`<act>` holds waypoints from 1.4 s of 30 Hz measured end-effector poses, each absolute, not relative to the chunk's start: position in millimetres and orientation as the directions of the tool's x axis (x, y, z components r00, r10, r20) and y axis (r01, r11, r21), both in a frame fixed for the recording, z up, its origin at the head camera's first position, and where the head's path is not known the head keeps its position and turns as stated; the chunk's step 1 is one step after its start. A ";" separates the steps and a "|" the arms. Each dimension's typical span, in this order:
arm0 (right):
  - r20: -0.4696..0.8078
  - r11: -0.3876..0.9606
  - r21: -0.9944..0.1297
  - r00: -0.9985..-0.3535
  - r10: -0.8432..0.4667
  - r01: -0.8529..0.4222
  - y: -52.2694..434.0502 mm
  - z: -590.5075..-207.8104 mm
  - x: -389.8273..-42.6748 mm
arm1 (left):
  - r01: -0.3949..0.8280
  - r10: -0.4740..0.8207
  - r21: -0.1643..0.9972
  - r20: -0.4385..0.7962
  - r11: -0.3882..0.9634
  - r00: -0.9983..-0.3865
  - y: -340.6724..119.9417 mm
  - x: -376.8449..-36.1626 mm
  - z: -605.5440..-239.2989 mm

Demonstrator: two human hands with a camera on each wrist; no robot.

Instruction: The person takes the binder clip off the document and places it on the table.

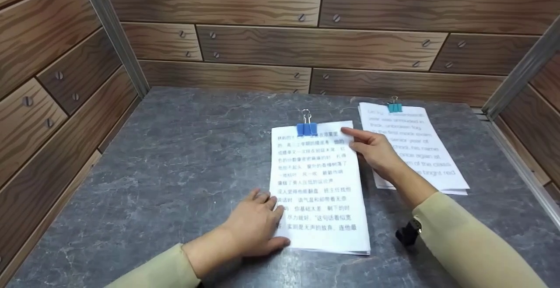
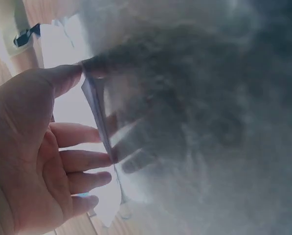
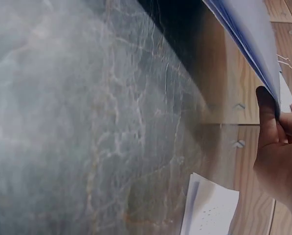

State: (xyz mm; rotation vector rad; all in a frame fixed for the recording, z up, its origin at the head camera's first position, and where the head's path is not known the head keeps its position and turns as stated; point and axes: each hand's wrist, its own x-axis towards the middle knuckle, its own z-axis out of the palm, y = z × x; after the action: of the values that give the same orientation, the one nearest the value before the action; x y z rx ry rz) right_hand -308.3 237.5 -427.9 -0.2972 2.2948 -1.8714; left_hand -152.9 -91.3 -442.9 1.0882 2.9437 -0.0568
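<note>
A stack of white sheets printed with Chinese text (image 1: 313,187) lies in the middle of the head view, a blue binder clip (image 1: 306,129) at its top edge. My right hand (image 1: 376,152) pinches its upper right corner between thumb and fingers. From the right wrist, the sheets (image 3: 251,44) stand off the tabletop at that corner. My left hand (image 1: 253,224) rests at the lower left edge, thumb near the bottom corner. Up close, the left thumb and relaxed fingers (image 2: 84,159) touch the side of the stack (image 2: 98,110).
A second clipped stack with English text (image 1: 411,148) lies to the right, partly behind my right forearm, with a teal binder clip (image 1: 395,107) on top. The dark marbled tabletop (image 1: 175,148) is bordered by wood-patterned walls (image 1: 258,3) and metal posts (image 1: 116,34).
</note>
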 end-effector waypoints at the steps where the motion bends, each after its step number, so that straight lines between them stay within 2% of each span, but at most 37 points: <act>1: 0.005 0.189 -0.980 -0.968 -0.252 -0.055 237.4 -426.2 -306.9 | 0.652 0.653 -0.026 0.012 0.758 -0.758 -92.0 -154.5 -441.4; 5: 0.018 0.173 -0.983 -0.970 -0.243 -0.062 238.0 -419.8 -300.0 | 0.640 0.631 0.054 0.125 0.766 -0.765 -95.8 -163.6 -428.8; 12: 0.030 0.180 -0.981 -0.972 -0.232 -0.074 241.3 -411.2 -284.9 | 0.621 0.520 0.276 0.359 0.734 -0.775 -101.4 -196.3 -392.1; 17: 0.042 0.167 -0.982 -0.967 -0.252 -0.086 239.8 -408.6 -273.4 | 0.566 0.390 0.491 0.419 0.662 -0.820 -104.7 -225.3 -370.3; 22: 0.048 0.153 -0.984 -0.961 -0.274 -0.093 235.5 -404.9 -259.7 | 0.449 0.301 0.709 0.334 0.543 -0.893 -105.3 -250.3 -359.6; 28: 0.045 0.152 -0.984 -0.951 -0.307 -0.095 230.1 -400.9 -245.0 | 0.294 0.324 0.893 0.182 0.340 -0.928 -106.0 -270.8 -364.1; 35: 0.037 0.152 -0.984 -0.937 -0.348 -0.095 225.5 -399.0 -236.2 | 0.143 0.382 0.962 0.045 0.233 -0.923 -107.6 -280.5 -371.2; 42: 0.025 0.187 -0.977 -0.927 -0.373 -0.102 223.5 -398.5 -230.8 | 0.087 0.442 0.983 0.007 0.160 -0.897 -105.1 -283.4 -375.1</act>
State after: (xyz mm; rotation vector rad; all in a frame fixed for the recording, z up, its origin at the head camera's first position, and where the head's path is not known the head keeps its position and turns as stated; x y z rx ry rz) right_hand -230.8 223.5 -398.5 -0.4576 2.2413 -1.8167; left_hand -283.4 -105.1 -375.1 0.5102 2.1584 1.7990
